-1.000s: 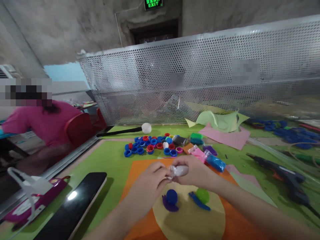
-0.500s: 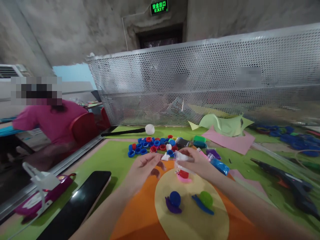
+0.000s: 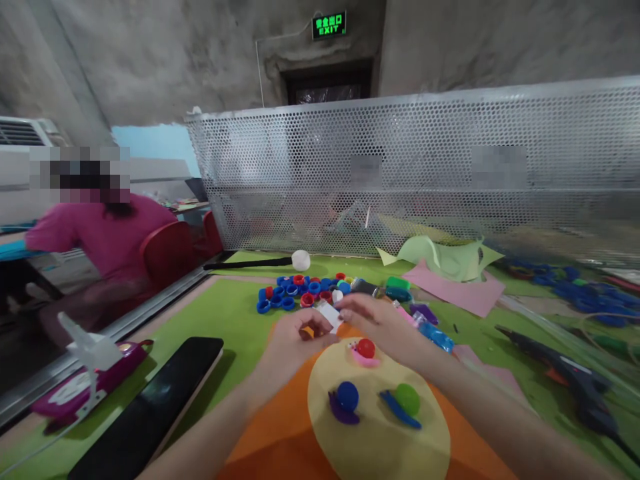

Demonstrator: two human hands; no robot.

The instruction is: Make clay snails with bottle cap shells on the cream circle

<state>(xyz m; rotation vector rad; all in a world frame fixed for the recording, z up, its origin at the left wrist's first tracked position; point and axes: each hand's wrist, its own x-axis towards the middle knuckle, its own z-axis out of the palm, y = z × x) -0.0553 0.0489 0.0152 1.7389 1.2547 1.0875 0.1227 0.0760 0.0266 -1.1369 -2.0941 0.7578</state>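
A small flat white packet (image 3: 330,316) sits between my two hands, above the far edge of the orange sheet (image 3: 280,413). My left hand (image 3: 297,337) has its curled fingers at the packet's left side, and my right hand (image 3: 377,327) reaches its fingertips to the right side. Just below them lies a cream paper oval (image 3: 375,447). On it are three clay snails: one pink with a red ball shell (image 3: 367,348), one purple with a blue shell (image 3: 347,397), and one blue with a green shell (image 3: 407,400).
Behind my hands lie many blue and red bottle caps (image 3: 287,291) and coloured clay packets (image 3: 434,335). A black phone (image 3: 160,393) and a purple device (image 3: 95,380) are at left, a glue gun (image 3: 560,367) at right. A perforated metal screen (image 3: 400,160) stands behind; a person in pink (image 3: 110,233) sits beyond.
The crinkled clear wrapper in my right hand no longer shows. My left hand has shifted slightly right and more of the flat white packet is visible. The camera view has tilted a little.
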